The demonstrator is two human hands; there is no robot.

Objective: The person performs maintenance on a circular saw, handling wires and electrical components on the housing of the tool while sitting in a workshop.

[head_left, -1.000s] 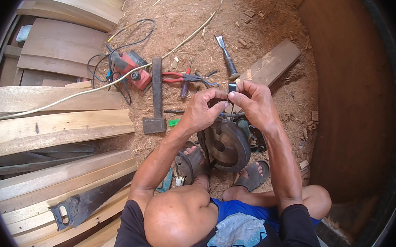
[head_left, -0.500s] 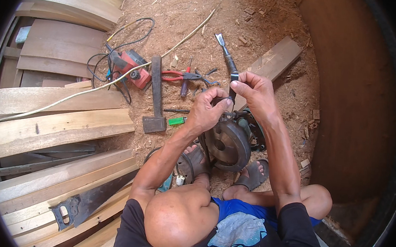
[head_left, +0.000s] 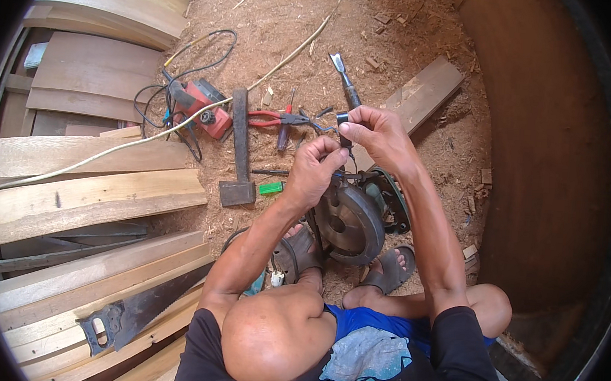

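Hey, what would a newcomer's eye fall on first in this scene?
Probably the bare right hand near the centre, pinching a small shiny black strip, with the bare left hand close by. Just lower in view, a power saw with a round dark guard sits between two grey sandals. To the left, a red and dark-grey power tool and a long dark square-headed hammer lie on the shavings-strewn floor.

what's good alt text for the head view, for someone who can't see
A person's right hand pinches a small black item, apparently tape, with the left hand close by, near a circular saw. Pliers, a hammer and a red power tool lie on a shaving-strewn floor, beside boards.
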